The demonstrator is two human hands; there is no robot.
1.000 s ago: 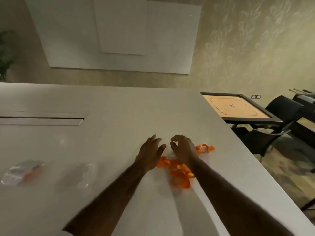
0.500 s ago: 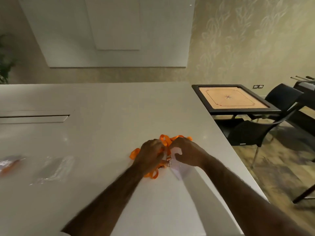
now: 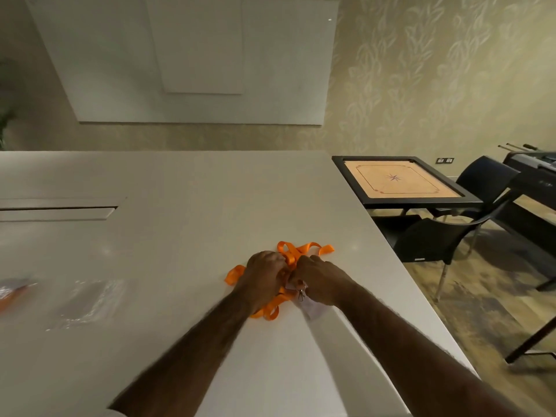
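A tangle of orange lanyard straps (image 3: 296,251) lies on the grey table (image 3: 180,206), right of centre. My left hand (image 3: 264,276) has its fingers curled into the straps. My right hand (image 3: 320,281) is curled beside it, fingertips pinching at the straps where the two hands meet. A small metal clip (image 3: 301,293) hangs under my right hand, over a clear card sleeve (image 3: 313,310) lying on the table. More orange strap (image 3: 269,310) shows below my left wrist.
A clear plastic bag (image 3: 87,299) lies at the left, and another bag with something orange (image 3: 13,291) sits at the left edge. The table's right edge runs close by. Beyond it stand a carrom board table (image 3: 400,182) and black chairs (image 3: 436,239).
Both hands went from loosely spread over the straps to curled tight together on them. The strap bundle has shifted and bunched between them, and the metal clip now shows.
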